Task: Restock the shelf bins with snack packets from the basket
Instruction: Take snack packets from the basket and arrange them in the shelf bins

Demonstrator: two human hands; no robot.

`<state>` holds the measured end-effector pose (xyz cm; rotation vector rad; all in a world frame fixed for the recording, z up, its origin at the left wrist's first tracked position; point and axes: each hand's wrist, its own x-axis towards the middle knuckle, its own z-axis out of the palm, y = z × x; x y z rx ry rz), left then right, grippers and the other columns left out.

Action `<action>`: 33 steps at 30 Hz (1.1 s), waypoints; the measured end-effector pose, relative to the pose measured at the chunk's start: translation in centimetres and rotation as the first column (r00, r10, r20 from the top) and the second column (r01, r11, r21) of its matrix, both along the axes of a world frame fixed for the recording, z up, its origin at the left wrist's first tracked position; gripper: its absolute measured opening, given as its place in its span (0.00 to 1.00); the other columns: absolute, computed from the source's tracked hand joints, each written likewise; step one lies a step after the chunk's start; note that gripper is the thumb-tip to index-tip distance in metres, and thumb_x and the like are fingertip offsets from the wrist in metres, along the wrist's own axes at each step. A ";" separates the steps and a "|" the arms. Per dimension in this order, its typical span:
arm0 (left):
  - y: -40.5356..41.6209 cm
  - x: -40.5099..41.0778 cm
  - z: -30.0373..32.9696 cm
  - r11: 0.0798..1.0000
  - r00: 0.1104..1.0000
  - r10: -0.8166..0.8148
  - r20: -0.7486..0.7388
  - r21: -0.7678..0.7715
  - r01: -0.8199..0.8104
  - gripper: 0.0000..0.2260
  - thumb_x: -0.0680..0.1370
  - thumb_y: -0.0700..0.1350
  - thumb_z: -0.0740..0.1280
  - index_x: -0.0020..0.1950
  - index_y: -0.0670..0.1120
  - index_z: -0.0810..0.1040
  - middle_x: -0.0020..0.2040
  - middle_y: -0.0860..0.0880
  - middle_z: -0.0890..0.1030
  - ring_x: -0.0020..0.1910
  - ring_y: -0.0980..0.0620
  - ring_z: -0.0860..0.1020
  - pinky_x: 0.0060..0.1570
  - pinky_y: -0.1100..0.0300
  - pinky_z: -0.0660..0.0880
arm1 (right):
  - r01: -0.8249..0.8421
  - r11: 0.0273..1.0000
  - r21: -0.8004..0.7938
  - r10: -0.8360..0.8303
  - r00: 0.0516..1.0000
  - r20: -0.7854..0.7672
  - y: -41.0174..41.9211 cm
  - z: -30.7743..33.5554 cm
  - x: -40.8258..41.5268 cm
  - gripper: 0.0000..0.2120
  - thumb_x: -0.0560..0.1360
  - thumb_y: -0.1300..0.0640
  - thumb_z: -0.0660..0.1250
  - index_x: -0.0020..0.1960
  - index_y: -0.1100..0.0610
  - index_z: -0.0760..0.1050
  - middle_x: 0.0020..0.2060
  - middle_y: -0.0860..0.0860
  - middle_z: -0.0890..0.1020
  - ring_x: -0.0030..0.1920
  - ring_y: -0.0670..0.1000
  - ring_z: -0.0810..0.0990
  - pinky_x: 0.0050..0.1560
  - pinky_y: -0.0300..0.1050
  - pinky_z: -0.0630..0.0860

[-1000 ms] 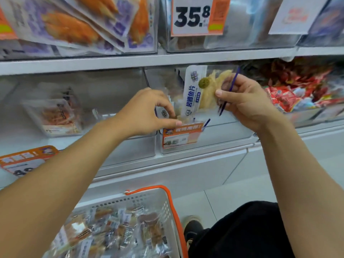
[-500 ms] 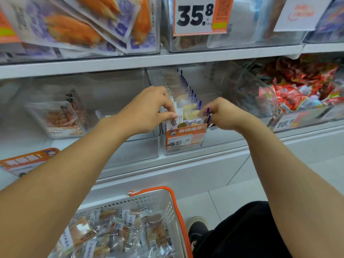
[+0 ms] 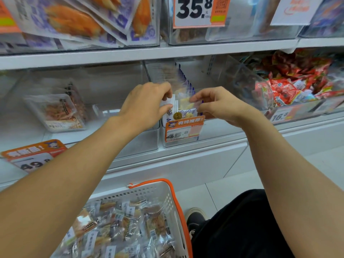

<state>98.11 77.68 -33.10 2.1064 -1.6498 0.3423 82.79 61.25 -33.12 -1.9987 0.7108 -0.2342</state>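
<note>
At nine o'clock, an orange price tag (image 3: pixel 35 155) reading 49 hangs on the shelf front. Above it, a clear bin (image 3: pixel 78 101) holds a tray-shaped packet (image 3: pixel 55 112) of pale shredded snack. At eleven o'clock, the upper shelf carries purple-and-white packets (image 3: pixel 83 21) showing orange food.

The left hand (image 3: pixel 143 105) sits at the centre of the view, fingers curled, thumb and fingertips pinching the left edge of a row of upright white packets (image 3: pixel 170 107) in the middle bin (image 3: pixel 214 135). The row runs back toward twelve o'clock, its blue edges (image 3: pixel 186 81) showing. The hand covers the row's left side. An orange price tag (image 3: pixel 183 130) reading 45.8 is clipped to this bin's front and hides the lower part of the front packet.

The right hand (image 3: pixel 217 107), just right of centre, has its fingers curled and pinches the right edge of the same packets; its knuckles block the bin wall behind. The two hands are near each other, not touching.

At twelve o'clock, a tag (image 3: pixel 199 12) reads 35.8. At two o'clock, a clear bin (image 3: pixel 301 110) holds loose red packets (image 3: pixel 290 84), with a tag (image 3: pixel 279 116) reading 16.8.

At six o'clock, below both forearms, a white basket (image 3: pixel 147 194) with an orange rim stands on the floor, filled with clear snack packets (image 3: pixel 121 229). To its right at five o'clock are a dark shoe (image 3: pixel 195 218) and a black trouser leg (image 3: pixel 242 226).
</note>
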 end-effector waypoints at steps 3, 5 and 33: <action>1.6 0.1 -0.1 0.999 1.000 -0.028 -0.006 -0.023 0.028 0.17 0.75 0.49 0.73 0.61 0.47 0.76 0.58 0.48 0.80 0.57 0.45 0.75 0.56 0.49 0.73 | 0.068 0.892 -0.446 -0.082 0.997 -0.011 0.6 1.0 -0.4 0.12 0.74 0.61 0.70 0.58 0.57 0.81 0.50 0.51 0.84 0.47 0.51 0.84 0.51 0.47 0.82; 3.6 0.6 -0.5 0.992 0.999 -0.049 0.012 -0.115 0.050 0.16 0.75 0.49 0.73 0.60 0.46 0.76 0.57 0.48 0.79 0.55 0.46 0.75 0.56 0.52 0.72 | 0.174 0.740 -0.649 -0.063 0.980 0.191 3.0 2.2 -0.5 0.09 0.72 0.57 0.72 0.52 0.56 0.83 0.43 0.49 0.84 0.41 0.46 0.82 0.48 0.43 0.81; 43.6 4.6 -22.1 0.412 0.279 0.862 -0.424 0.905 0.103 0.34 0.73 0.39 0.76 0.75 0.48 0.65 0.70 0.44 0.73 0.61 0.45 0.78 0.54 0.52 0.81 | -0.199 0.783 0.590 0.536 0.698 -0.476 44.1 -26.0 10.0 0.03 0.78 0.66 0.67 0.50 0.60 0.74 0.46 0.59 0.83 0.37 0.53 0.84 0.39 0.49 0.84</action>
